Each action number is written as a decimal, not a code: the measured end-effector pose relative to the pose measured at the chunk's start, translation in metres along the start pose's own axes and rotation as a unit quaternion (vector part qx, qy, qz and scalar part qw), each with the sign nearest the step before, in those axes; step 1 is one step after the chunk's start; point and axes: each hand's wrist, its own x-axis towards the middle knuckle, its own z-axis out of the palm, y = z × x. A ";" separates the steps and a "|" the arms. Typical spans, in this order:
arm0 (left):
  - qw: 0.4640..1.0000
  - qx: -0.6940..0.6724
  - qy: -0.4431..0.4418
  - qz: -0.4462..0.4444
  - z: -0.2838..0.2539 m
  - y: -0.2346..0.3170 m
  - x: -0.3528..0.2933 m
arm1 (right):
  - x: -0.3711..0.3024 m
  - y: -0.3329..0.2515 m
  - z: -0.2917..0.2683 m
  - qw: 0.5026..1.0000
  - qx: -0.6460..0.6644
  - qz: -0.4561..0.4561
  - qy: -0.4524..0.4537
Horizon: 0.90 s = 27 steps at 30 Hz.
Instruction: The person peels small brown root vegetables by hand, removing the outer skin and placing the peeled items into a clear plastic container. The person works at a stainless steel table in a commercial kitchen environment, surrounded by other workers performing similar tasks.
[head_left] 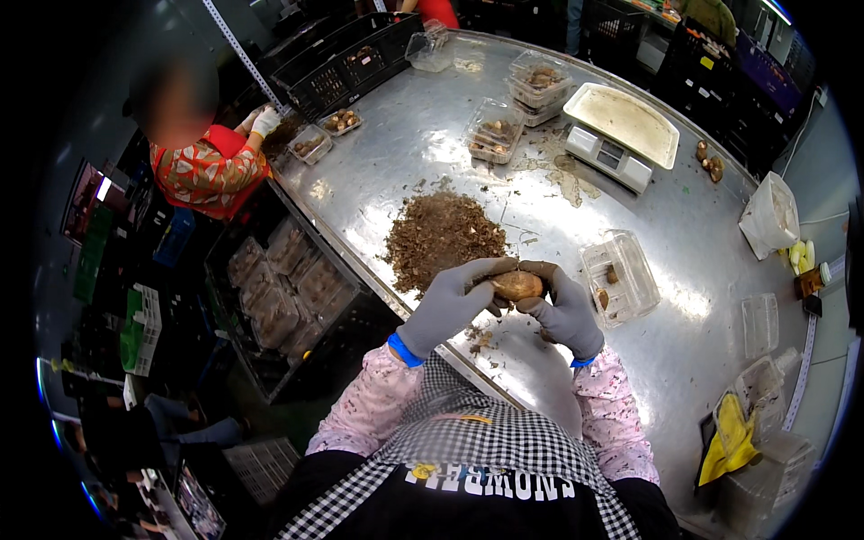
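A brown, oval bulb or tuber (517, 286) is held between both hands over the metal table, near its front edge. My left hand (459, 301), in a grey glove with a blue cuff, pinches its left end. My right hand (565, 308), gloved the same way, has its fingers closed round the right end. Just beyond the left hand lies a heap of dark brown scraps (445, 236). To the right of my right hand, an opened clear plastic box (621, 277) holds a few small brown pieces. Crumbs (480, 339) are scattered below the hands.
Clear boxes of brown produce (495, 130) stand near a white scale (621, 135) at the back. A white tub (770, 216) and a yellow glove (727, 439) are on the right. A black crate (297, 297) of filled boxes sits left, beyond it a co-worker (202, 171).
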 end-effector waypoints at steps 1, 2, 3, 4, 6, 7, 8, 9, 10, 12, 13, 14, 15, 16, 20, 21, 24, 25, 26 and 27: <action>0.995 0.079 0.017 0.060 0.002 -0.003 0.001 | 0.000 -0.001 0.001 1.000 0.003 0.006 0.001; 0.980 0.157 0.034 0.119 0.006 -0.008 0.003 | 0.001 0.000 0.002 1.000 -0.012 -0.001 0.003; 0.955 0.234 0.051 0.177 0.007 -0.010 0.004 | 0.001 0.002 0.003 1.000 -0.027 -0.008 0.004; 0.972 0.186 0.042 0.139 0.007 -0.009 0.003 | 0.001 0.005 0.003 0.999 -0.043 -0.016 0.005; 0.994 0.088 0.023 0.062 0.006 -0.005 0.001 | -0.002 0.008 0.003 0.995 0.089 0.039 0.018; 0.997 0.054 0.018 0.058 0.005 -0.007 0.000 | -0.005 0.011 0.003 0.986 0.153 0.068 0.026; 0.998 0.020 0.012 0.054 0.004 -0.010 0.000 | -0.007 0.014 0.003 0.981 0.176 0.077 0.022; 0.999 -0.014 0.007 0.050 0.004 -0.012 -0.001 | -0.009 0.019 0.003 0.976 0.199 0.085 0.018; 0.998 0.020 0.016 0.061 0.005 -0.011 0.000 | -0.011 0.022 0.003 0.970 0.222 0.094 0.014; 0.992 0.088 0.033 0.082 0.011 -0.009 0.002 | -0.011 0.024 0.006 0.973 0.203 0.107 0.030; 0.982 0.142 0.044 0.119 0.012 -0.010 0.004 | -0.011 0.024 0.008 0.974 0.193 0.112 0.037; 0.967 0.196 0.054 0.156 0.014 -0.011 0.006 | -0.010 0.022 0.009 0.975 0.187 0.109 0.040; 0.947 0.249 0.064 0.192 0.014 -0.013 0.007 | -0.009 0.018 0.009 0.977 0.181 0.107 0.043; 0.972 0.172 0.048 0.150 0.012 -0.013 0.006 | -0.009 0.015 0.009 0.978 0.175 0.103 0.047; 0.998 -0.032 0.022 0.054 0.006 -0.018 0.005 | -0.015 0.009 0.008 0.946 0.283 0.157 0.012; 0.997 -0.056 0.025 0.049 0.006 -0.019 0.006 | -0.017 0.014 0.009 0.936 0.312 0.160 0.016; 0.996 -0.070 0.033 0.045 0.010 -0.017 0.008 | -0.016 0.022 0.011 0.912 0.366 0.177 0.058; 0.994 0.022 0.048 0.097 0.012 -0.019 0.009 | -0.016 0.023 0.013 0.904 0.378 0.184 0.078; 0.980 0.113 0.062 0.149 0.015 -0.022 0.010 | -0.016 0.022 0.015 0.920 0.336 0.182 0.087; 0.956 0.204 0.076 0.199 0.017 -0.026 0.011 | -0.016 0.020 0.017 0.934 0.293 0.180 0.096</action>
